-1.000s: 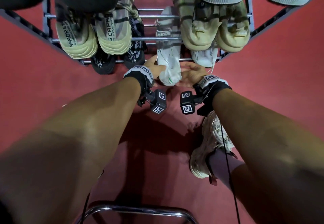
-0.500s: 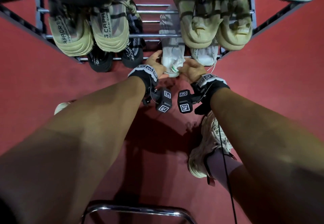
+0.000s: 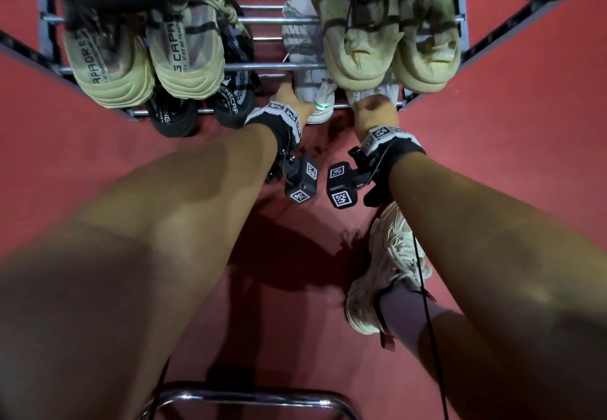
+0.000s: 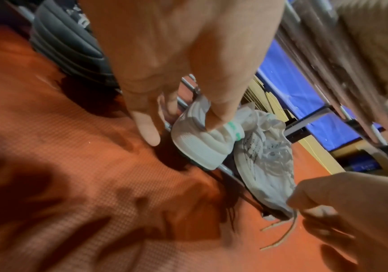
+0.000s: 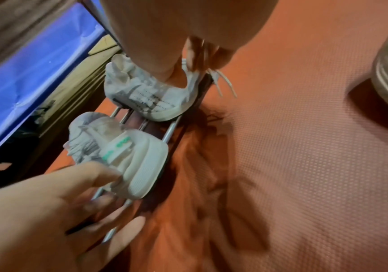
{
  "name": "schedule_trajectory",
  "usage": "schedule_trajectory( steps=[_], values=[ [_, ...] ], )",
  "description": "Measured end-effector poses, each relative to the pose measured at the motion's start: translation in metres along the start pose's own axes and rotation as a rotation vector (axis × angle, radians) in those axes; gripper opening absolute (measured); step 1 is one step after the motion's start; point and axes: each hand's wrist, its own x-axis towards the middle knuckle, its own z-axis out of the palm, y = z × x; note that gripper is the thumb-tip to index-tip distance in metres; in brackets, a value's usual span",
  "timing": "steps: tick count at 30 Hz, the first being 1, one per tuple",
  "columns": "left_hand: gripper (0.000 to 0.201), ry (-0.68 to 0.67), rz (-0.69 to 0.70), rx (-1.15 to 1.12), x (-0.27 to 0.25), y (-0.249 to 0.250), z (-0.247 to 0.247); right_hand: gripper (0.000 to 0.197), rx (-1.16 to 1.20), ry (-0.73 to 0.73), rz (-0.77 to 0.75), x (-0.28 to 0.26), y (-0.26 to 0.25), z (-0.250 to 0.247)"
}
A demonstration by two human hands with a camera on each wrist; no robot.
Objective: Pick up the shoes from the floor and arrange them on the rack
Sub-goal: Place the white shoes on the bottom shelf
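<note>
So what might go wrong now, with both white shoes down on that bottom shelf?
The left white shoe hangs its heel past the front bar of the rack, so it could tip off once the left hand lets go. The right shoe's loose lace trails onto the floor and might snag the right hand.

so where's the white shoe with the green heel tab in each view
Head: white shoe top centre, on the rack's bottom rung, by the left hand.
Left wrist: centre, under the fingers.
Right wrist: lower left of centre.
Shared landmark: its green tab.
</note>
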Motion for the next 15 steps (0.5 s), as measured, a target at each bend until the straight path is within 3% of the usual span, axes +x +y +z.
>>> schedule_trajectory(
  steps=[3, 4, 8, 11, 15],
  values=[
    [0.052, 0.061, 0.085, 0.171, -0.01, -0.002, -0.001, 0.032, -0.197, 0.218, 0.144, 0.001, 0.016, -0.014],
    [0.05, 0.056, 0.108, 0.197, -0.011, -0.002, -0.001, 0.037, -0.155, 0.199, 0.189, 0.002, 0.02, -0.016],
    [0.039, 0.044, 0.199, 0.291, -0.009, -0.005, 0.005, 0.054, 0.422, -0.098, 0.218, 0.013, 0.026, -0.012],
    [0.035, 0.063, 0.212, 0.346, -0.007, -0.007, 0.007, 0.056, 0.529, -0.075, 0.31, 0.019, 0.025, -0.013],
    [0.036, 0.065, 0.21, 0.388, -0.006, -0.006, 0.007, 0.048, 0.671, -0.274, 0.399, 0.018, 0.016, -0.026]
  ],
)
